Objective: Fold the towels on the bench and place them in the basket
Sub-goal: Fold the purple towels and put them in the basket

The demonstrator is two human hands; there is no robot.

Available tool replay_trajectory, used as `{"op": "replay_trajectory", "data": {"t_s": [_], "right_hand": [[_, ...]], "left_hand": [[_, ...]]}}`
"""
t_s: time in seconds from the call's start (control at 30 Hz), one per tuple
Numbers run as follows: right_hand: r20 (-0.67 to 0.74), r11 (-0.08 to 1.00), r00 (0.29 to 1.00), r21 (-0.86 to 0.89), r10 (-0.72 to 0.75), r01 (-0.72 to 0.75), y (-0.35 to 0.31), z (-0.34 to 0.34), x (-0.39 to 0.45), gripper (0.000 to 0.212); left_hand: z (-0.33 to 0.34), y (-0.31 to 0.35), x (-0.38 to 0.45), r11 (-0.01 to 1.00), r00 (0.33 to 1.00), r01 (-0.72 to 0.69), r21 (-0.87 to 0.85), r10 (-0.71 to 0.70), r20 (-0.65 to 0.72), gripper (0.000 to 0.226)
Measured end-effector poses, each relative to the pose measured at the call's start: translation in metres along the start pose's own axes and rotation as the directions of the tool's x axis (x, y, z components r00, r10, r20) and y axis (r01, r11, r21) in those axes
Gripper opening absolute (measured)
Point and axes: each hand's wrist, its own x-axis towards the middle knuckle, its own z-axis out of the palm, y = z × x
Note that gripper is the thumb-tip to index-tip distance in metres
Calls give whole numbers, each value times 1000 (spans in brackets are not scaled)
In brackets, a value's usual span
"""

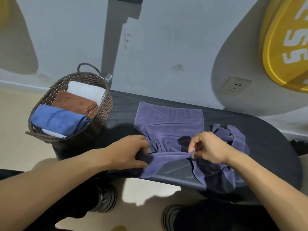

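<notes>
We see the long dark padded bench [260,130] with its rounded right end, which serves as our folding surface and carries everything named here. At its left end stands the brown woven wicker basket [103,114] with loop handles, set near the work so that a finished towel needs only a short carry; it holds a rolled blue towel [56,119] toward the near side, a folded brown towel [73,102] in the middle and a white towel [86,90] toward the far side, with a sliver of a further white cloth at its near rim, packed side by side to leave each visible. On the middle of the bench lies the purple terry towel [168,120], its far half spread flat toward the back edge while its near edge is lifted and creased; we judge this to be the start of a fold. Toward the right end, another purple towel [233,140] lies crumpled and spills over the front edge, apparently awaiting its turn. Our left hand [131,152] grips the spread towel's near-left corner at the front edge, fingers curled round the cloth. Our right hand [208,147] pinches the same near edge further right, thumb and fingers closed on a ridge of fabric, so that the edge is held taut between both hands.
</notes>
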Motion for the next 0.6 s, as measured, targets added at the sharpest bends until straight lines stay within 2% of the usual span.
{"op": "replay_trajectory", "data": {"t_s": [0.03, 0.1, 0.17, 0.2, 0.27, 0.3, 0.37, 0.4, 0.47, 0.53, 0.6], "right_hand": [[25, 999, 999, -45, 25, -23, 4, 6, -1, 18], [111, 963, 989, -262, 98, -66, 6, 19, -2, 10], [193, 868, 968, -494, 159, -44, 1, 31, -8, 21], [209, 843, 966, -537, 150, -15, -6, 35, -11, 29], [200, 904, 980, -419, 2, 84, -23, 39, -18, 47], [203, 949, 974, -274, -101, 155, -32, 41, -21, 53], [245, 972, 940, 44, -235, 232, -50, 43, -25, 46], [276, 966, 930, 161, -242, 203, -55, 44, -26, 39], [279, 958, 935, 244, -218, 150, -56, 45, -28, 33], [250, 942, 944, 309, -214, 131, -50, 41, -30, 28], [262, 906, 943, 416, -204, 81, -43, 36, -33, 25]], "left_hand": [[6, 5, -1, 1000, 1000, 8, 23, -9, 24, 30], [22, 14, -4, 995, 992, 35, 91, -46, 120, 31], [36, 20, -5, 995, 969, 34, 96, -56, 239, 30], [40, 23, -5, 998, 957, 39, 54, -53, 285, 28], [42, 31, -3, 996, 944, 58, -74, -30, 328, 24], [41, 36, -1, 989, 945, 58, -139, -10, 325, 23], [37, 46, 3, 954, 952, 64, -293, 30, 305, 24], [34, 50, 5, 924, 953, 74, -376, 45, 298, 25], [25, 52, 7, 868, 947, 107, -484, 59, 315, 29], [15, 51, 8, 851, 929, 154, -503, 49, 367, 35], [6, 48, 8, 874, 892, 200, -443, 25, 451, 38]]}}
